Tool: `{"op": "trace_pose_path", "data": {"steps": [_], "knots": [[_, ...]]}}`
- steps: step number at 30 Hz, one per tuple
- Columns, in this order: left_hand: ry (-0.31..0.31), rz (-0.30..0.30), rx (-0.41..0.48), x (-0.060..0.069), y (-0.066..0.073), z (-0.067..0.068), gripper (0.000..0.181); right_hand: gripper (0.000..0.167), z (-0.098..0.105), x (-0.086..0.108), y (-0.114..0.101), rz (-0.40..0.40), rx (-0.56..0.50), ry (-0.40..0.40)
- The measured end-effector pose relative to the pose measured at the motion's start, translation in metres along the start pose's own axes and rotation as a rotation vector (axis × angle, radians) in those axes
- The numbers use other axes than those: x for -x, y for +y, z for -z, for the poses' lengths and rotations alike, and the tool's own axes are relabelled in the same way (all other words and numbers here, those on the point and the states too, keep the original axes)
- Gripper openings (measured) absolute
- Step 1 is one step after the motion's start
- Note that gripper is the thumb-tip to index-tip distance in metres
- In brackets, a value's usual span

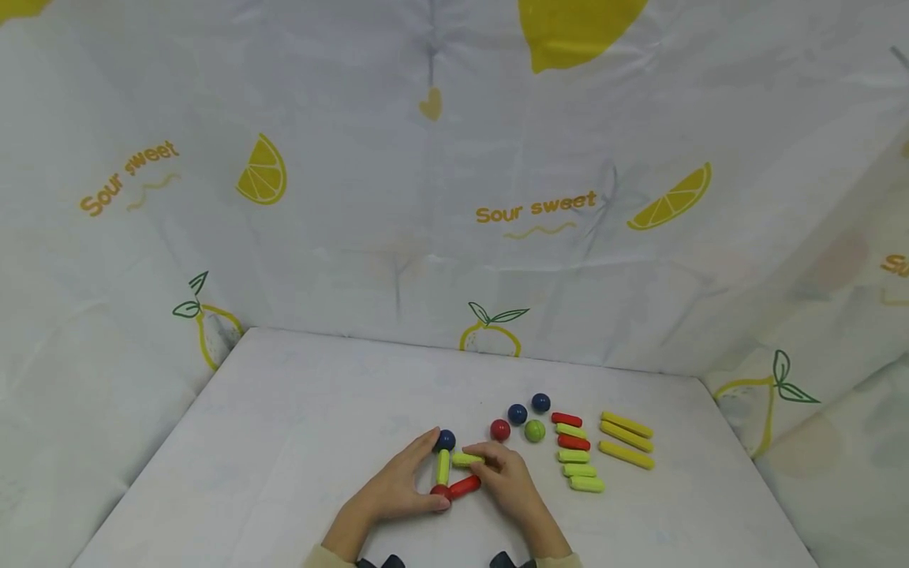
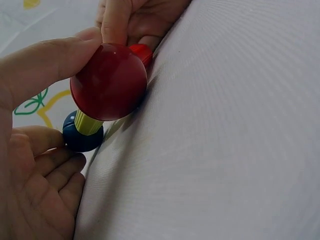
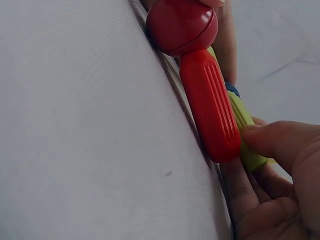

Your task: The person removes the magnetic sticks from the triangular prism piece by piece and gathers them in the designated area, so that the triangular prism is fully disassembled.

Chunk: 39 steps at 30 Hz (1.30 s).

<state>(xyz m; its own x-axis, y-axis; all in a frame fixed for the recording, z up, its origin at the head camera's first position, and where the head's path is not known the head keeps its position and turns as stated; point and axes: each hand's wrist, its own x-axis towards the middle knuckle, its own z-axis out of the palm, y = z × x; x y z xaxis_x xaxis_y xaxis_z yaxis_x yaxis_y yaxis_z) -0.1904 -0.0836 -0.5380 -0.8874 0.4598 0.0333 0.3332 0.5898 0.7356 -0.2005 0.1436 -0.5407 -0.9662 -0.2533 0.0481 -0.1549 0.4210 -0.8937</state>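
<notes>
My left hand (image 1: 390,487) holds a small ball-and-rod piece, its thumb on a red ball (image 1: 441,494) and its fingers at a dark blue ball (image 1: 446,439). A yellow-green rod (image 1: 443,467) joins these two balls. From the red ball a red rod (image 3: 210,105) slants out toward my right hand (image 1: 507,480). That hand pinches a second yellow-green rod (image 1: 465,459) between thumb and fingers, its free end close to the blue ball. Whether that end touches the ball I cannot tell. In the right wrist view the red rod partly covers the pinched rod (image 3: 254,159).
Beyond my right hand lie two blue balls (image 1: 518,414), a red ball (image 1: 500,430) and a green ball (image 1: 535,431). Farther right is a column of short red and yellow-green rods (image 1: 574,456), then three longer yellow rods (image 1: 626,436). A lemon-print cloth (image 1: 383,260) hangs behind the white table (image 1: 248,442).
</notes>
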Motion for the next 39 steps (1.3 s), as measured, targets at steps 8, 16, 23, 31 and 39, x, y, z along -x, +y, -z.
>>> {"op": "trace_pose_path", "data": {"steps": [8, 16, 23, 31, 39], "knots": [[-0.011, 0.024, 0.011, -0.002, 0.000, 0.000, 0.101, 0.031, -0.001, -0.003, -0.003, -0.108, -0.178, 0.087], [-0.023, 0.046, 0.021, -0.001, 0.000, -0.002, 0.102, 0.027, 0.012, 0.003, -0.009, -0.166, -0.217, 0.154], [-0.030, 0.065, 0.002, -0.001, 0.002, -0.002, 0.103, 0.028, 0.042, 0.015, -0.015, -0.190, -0.198, 0.188], [-0.036, 0.043, 0.011, 0.000, 0.002, 0.000, 0.101, 0.029, 0.073, 0.039, -0.008, -0.298, -0.100, 0.282], [-0.030, 0.025, -0.011, -0.002, 0.000, 0.001, 0.100, 0.046, 0.106, 0.066, 0.014, -0.410, -0.051, 0.290]]}}
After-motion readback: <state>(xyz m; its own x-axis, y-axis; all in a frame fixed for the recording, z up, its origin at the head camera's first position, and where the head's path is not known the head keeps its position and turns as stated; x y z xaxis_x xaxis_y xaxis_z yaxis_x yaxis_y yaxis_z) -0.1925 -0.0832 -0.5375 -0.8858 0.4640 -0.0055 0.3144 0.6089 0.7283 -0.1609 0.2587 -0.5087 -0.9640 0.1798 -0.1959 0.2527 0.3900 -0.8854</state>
